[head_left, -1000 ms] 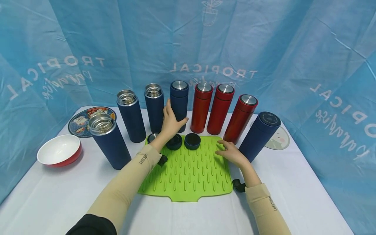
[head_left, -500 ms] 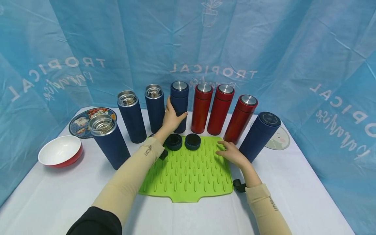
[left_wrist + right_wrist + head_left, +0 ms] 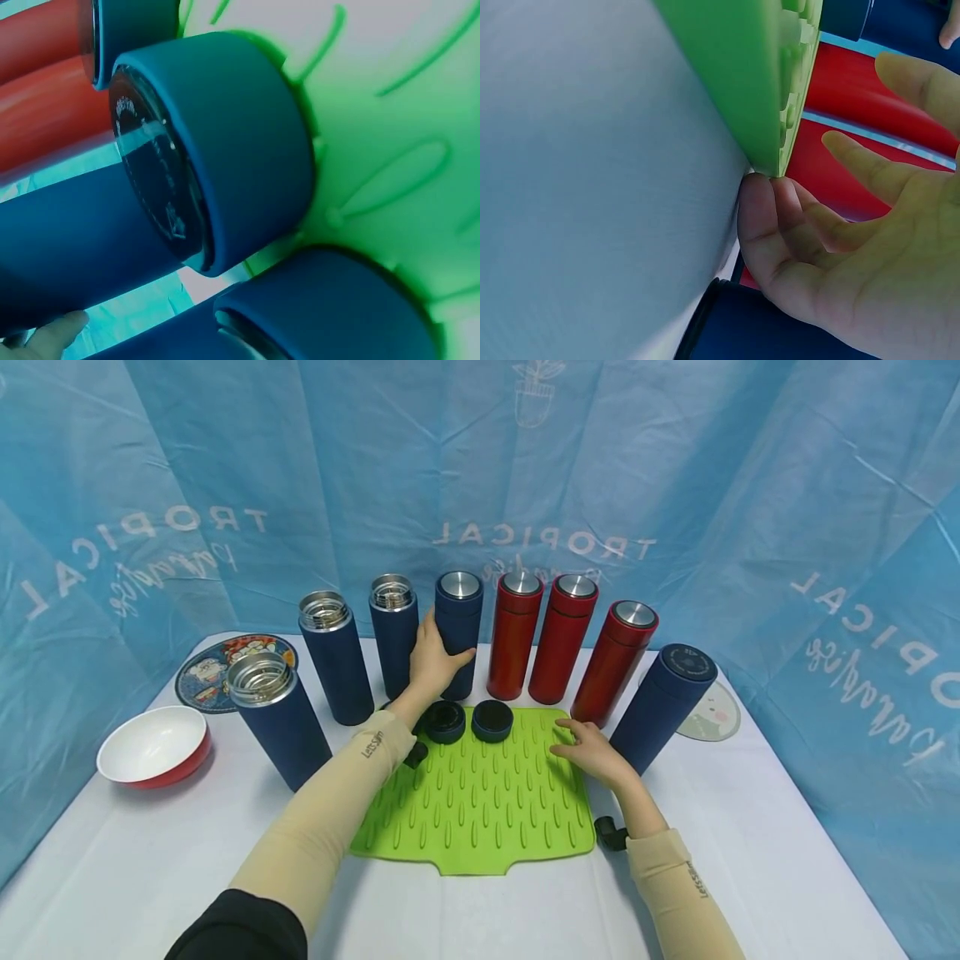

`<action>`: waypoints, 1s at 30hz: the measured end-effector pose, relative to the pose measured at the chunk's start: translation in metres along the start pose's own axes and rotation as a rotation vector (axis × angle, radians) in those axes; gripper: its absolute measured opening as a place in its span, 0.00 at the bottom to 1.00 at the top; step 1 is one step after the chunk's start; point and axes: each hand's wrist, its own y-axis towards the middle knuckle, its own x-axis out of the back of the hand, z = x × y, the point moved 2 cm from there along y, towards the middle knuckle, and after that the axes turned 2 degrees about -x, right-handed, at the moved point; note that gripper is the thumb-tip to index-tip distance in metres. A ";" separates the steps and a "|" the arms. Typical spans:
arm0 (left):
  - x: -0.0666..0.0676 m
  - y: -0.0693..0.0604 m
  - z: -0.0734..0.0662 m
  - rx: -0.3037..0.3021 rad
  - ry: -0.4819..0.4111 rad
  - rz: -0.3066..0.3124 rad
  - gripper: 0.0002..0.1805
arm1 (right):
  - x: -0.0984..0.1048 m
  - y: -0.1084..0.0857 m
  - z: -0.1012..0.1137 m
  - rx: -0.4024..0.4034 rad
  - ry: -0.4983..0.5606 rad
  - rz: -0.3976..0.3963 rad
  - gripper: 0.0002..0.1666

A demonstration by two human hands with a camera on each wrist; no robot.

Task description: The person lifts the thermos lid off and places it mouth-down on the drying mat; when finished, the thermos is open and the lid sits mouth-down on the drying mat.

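My left hand (image 3: 432, 668) grips a navy thermos bottle (image 3: 461, 614) with a steel-topped lid, thumb against its near side; the far fingers are hidden. In the left wrist view a fingertip (image 3: 67, 330) lies against this bottle. My right hand (image 3: 592, 752) rests at the right edge of a green ridged mat (image 3: 480, 827), fingers loosely bent and holding nothing; in the right wrist view its fingertips touch the mat's edge. Two navy lids, a left one (image 3: 445, 722) and a right one (image 3: 492, 721), stand on the mat's far side. Another lid (image 3: 337, 307) is mostly hidden by my left arm in the head view.
Several lidless navy bottles (image 3: 335, 664) stand to the left. Red bottles (image 3: 514, 643) with steel-topped lids stand to the right, then a leaning-looking navy bottle (image 3: 660, 710). A red-and-white bowl (image 3: 180, 760) and a patterned round mat (image 3: 206, 672) lie at far left. A blue curtain (image 3: 480, 468) hangs behind.
My left hand has closed in around the navy lidded bottle, whose top has shifted slightly down in view. The right hand has not moved.
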 end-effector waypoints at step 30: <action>0.041 -0.059 -0.016 -0.368 -0.314 0.087 0.46 | 0.002 -0.001 0.003 0.012 -0.039 0.005 0.34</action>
